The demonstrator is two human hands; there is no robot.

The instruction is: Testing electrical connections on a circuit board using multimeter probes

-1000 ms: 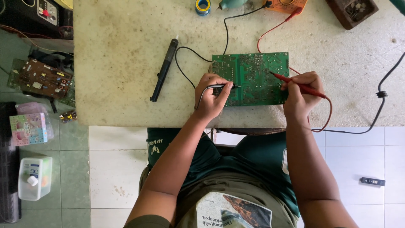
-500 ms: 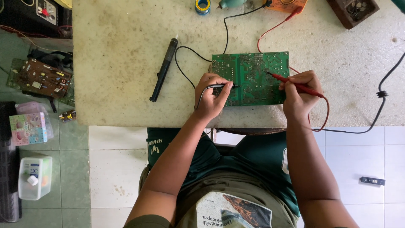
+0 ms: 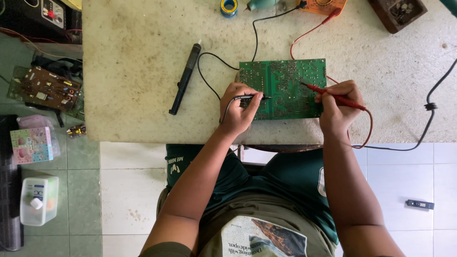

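Gripping a black probe, the left hand meets the green circuit board from its left; the right hand pinches a red probe from the right

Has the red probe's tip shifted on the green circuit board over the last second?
No. The red probe in the right hand keeps its tip at the same spot, near the green circuit board's right edge.

Stained pale table bearing a green circuit board near its front edge, a black soldering iron to the board's left, and, along the far edge, a solder spool, an orange meter and a brown box. Black and red leads trail across the surface.
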